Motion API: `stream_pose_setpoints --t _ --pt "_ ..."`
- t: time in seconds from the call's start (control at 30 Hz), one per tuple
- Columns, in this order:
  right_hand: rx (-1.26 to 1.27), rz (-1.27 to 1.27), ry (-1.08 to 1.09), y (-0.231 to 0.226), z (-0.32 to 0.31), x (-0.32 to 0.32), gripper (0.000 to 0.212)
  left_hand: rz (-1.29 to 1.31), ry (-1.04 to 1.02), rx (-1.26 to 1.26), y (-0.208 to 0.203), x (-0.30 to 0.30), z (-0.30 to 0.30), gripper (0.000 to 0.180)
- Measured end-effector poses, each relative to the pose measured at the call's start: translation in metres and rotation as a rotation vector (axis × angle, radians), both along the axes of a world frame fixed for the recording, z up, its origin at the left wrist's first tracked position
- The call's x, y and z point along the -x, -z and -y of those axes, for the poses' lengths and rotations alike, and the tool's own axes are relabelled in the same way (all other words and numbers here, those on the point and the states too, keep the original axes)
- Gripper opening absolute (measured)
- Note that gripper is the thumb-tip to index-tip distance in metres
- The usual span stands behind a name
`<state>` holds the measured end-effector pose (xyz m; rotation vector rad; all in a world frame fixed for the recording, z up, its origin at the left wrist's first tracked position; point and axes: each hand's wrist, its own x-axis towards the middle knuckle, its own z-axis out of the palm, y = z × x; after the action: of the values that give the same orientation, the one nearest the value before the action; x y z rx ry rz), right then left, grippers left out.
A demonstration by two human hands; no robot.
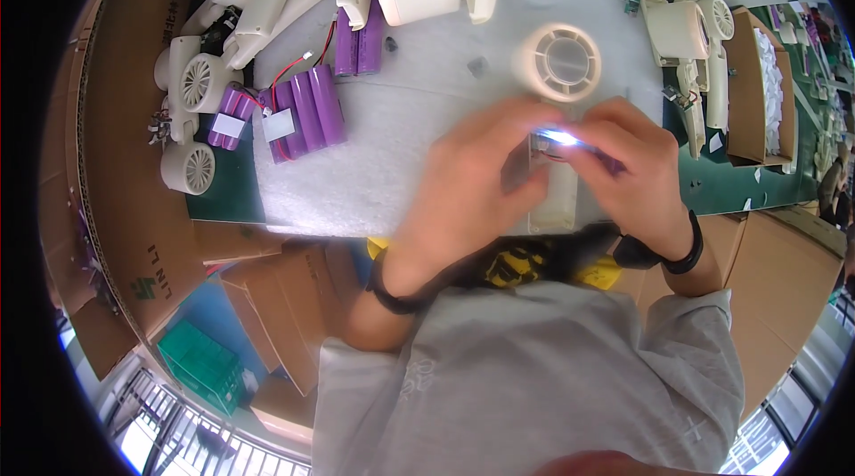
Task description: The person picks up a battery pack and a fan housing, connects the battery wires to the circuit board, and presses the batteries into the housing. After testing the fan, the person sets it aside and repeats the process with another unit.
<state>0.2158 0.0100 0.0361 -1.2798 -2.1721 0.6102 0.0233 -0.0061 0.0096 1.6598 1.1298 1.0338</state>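
Observation:
A cream handheld fan housing [590,63] lies with its round ringed end away from me and its pale handle [553,200] running toward me. My left hand [476,178] bends round the handle from the left, its fingertips closed at a small brightly lit part [559,136] there. From the right, my right hand [637,160] pinches at the same lit part. A bit of purple [611,162] shows under the right fingers, like the wrapped battery cells nearby. Glare and my fingers hide what the lit part is.
Purple battery packs [307,111] with red wires lie left on the white work mat [401,155]. Cream fan housings [254,17] crowd the far left, with more fan housings [681,31] at the far right. Cardboard boxes [134,155] flank the bench; another box [748,84] holds white pieces.

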Motion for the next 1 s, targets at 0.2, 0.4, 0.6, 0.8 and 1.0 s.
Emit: stream_pose_setpoints --t 0.2,0.4,0.6,0.8,1.0 --pt "-0.052 -0.035 0.074 0.003 0.003 0.005 0.013 -0.012 -0.029 0.075 -0.001 -0.002 0.001 0.043" --pt "-0.074 -0.044 0.017 0.002 0.001 0.004 0.014 -0.018 -0.065 0.102 -0.001 -0.004 0.003 0.043" --pt "-0.123 -0.001 -0.043 0.002 -0.002 0.001 0.019 -0.03 -0.07 0.076 0.001 -0.005 0.001 0.043" --pt "-0.151 0.056 -0.105 0.0 -0.005 -0.001 0.019 0.06 0.035 0.254 -0.011 0.004 -0.001 0.039" --pt "-0.07 0.039 -0.074 -0.001 -0.01 -0.003 0.019 0.124 0.006 0.281 0.003 -0.001 -0.003 0.033"
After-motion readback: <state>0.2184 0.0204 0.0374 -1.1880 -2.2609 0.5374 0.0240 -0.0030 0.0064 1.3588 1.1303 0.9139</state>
